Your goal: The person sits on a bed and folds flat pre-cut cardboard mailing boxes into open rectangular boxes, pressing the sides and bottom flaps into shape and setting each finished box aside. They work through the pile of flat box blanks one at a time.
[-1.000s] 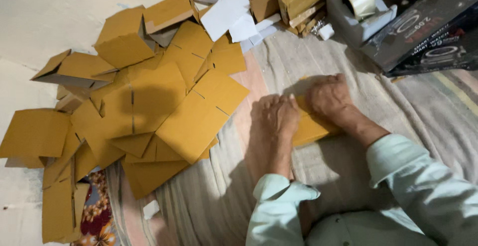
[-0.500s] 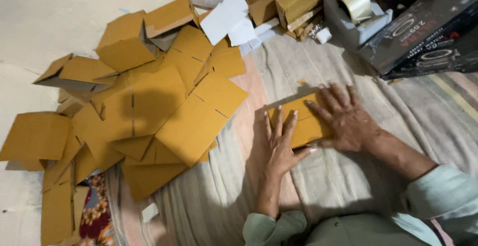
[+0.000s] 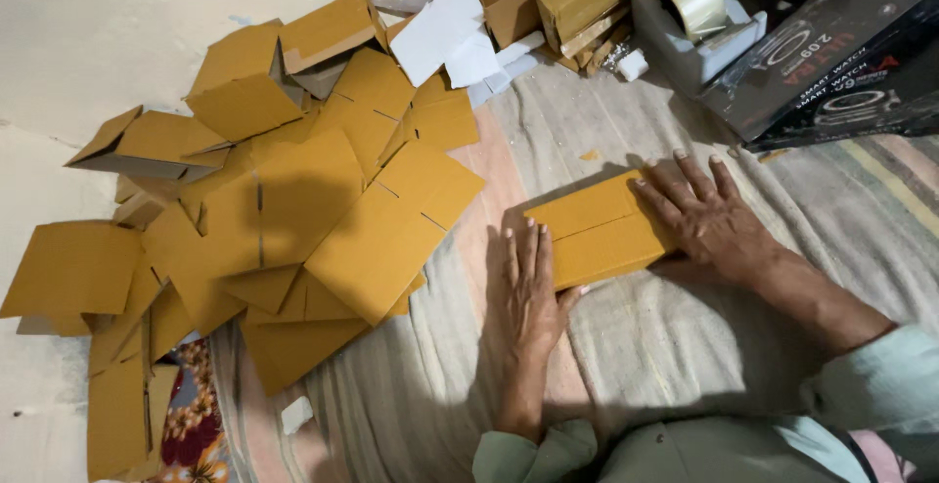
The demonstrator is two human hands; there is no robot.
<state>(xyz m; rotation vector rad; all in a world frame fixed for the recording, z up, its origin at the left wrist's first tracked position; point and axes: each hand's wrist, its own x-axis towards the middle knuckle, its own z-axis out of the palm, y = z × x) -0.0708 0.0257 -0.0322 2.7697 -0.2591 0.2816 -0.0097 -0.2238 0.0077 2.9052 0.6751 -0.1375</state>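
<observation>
1. The heap of cardboard blanks (image 3: 293, 219) fills my nine o'clock, its nearest corner close to my left hand (image 3: 533, 287).
2. Left grip released: palm flat on the striped cloth (image 3: 626, 366), fingers straight, touching the small flat box (image 3: 602, 231) at its left edge.
3. A second ago both hands bunched over that box; now they have spread and it lies pressed flat at twelve o'clock.
4. Right hand (image 3: 709, 217) rests open on the box's right end, clenching nothing.
5. Free cloth lies at three o'clock; the tape dispenser (image 3: 690, 14) and black cartons (image 3: 831, 63) crowd one o'clock.

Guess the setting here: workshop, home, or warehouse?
Likely a home packing spot on the floor: a pile of flat cardboard boxes, a tape dispenser, and a striped cloth spread as the work surface.
</observation>
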